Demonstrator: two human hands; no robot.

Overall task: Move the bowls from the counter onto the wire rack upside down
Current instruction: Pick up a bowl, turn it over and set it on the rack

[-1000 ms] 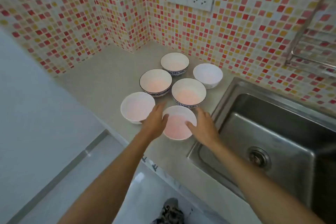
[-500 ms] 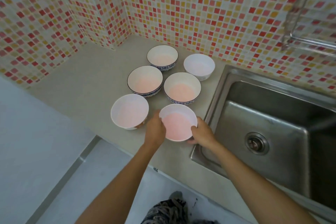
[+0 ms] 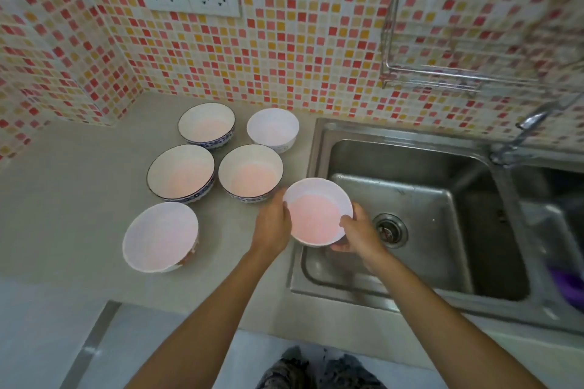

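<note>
— How many bowls do you count?

— Six. Five sit on the pale, matte worktop (image 3: 79, 199), all mouth up: three with blue-patterned outsides and dark rims (image 3: 207, 125) (image 3: 181, 172) (image 3: 250, 171), one plain white at the back (image 3: 272, 128), and a white one with a reddish mark low on its side at the front (image 3: 160, 236).

— And the sixth?

— A white round bowl (image 3: 317, 211), held upright over the left edge of the steel sink (image 3: 410, 199). The left hand (image 3: 272, 222) clasps its left side; the right hand (image 3: 358, 232) grips the right rim, thumb over the edge.

— The rack?

— One wire rack (image 3: 442, 73), thin shiny metal, fixed high on the mosaic tile wall (image 3: 300, 41) above the sink.
</note>
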